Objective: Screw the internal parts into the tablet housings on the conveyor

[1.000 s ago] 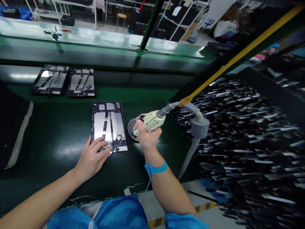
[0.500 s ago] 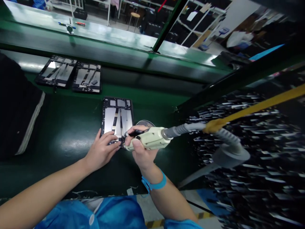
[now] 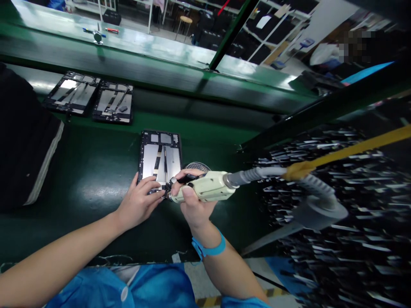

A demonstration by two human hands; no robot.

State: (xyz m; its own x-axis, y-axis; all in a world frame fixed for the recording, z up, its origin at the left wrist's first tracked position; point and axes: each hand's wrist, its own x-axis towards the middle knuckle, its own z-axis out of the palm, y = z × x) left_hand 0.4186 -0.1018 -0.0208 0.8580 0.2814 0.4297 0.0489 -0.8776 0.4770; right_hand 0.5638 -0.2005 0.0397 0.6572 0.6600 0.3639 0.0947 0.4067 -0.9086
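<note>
An opened tablet [image 3: 173, 161], with a silver plate and flat ribbon cables inside a black frame, lies on the green work surface before me. My left hand [image 3: 138, 202] grips its near left corner, some fingers on the frame and one at the side edge. In my right hand [image 3: 196, 209] is a pale green electric screwdriver [image 3: 213, 186], held almost lengthwise with the thumb on top. Its tip points down at the tablet's near edge, close to my left fingertips. Whether the bit touches a screw is hidden. A round perforated metal dish [image 3: 197, 165] shows partly behind my right hand.
Two more opened tablets [image 3: 72, 93] [image 3: 114, 102] lie at the back left. Dark cloth with a pale edge [image 3: 45, 164] covers the left side. A grey cable [image 3: 257, 173], tied with a yellow strap [image 3: 353, 149], runs right from the screwdriver. Pens [image 3: 111, 31] lie on the shelf.
The view has shifted slightly. Both hands, the screwdriver and the tablet keep nearly the same places relative to one another, with the screwdriver tip still at the near edge.
</note>
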